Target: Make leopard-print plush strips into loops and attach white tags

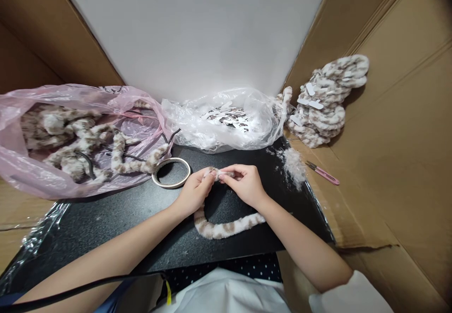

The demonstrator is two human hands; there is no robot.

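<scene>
A furry strip [226, 229], white with brown spots, curves over the black table below my hands. One end rises to my left hand [195, 188], whose thumb and fingers are closed around it. My right hand [246, 185] pinches the same end from the other side, with its fingertips close to the left thumb. What lies right between the fingertips is partly hidden. The strip's other end passes behind my right forearm. A roll of tape [189, 171] lies flat just left of my left hand.
At left, a pink plastic bag [45, 186] holds similar furry pieces. A clear bag [197, 139] contains small white pieces. Finished-looking furry loops [325, 101] are piled at right. Pink-handled thread snips [326, 175] lie near loose fluff [293, 164]. Cardboard walls [395, 139] stand around the table.
</scene>
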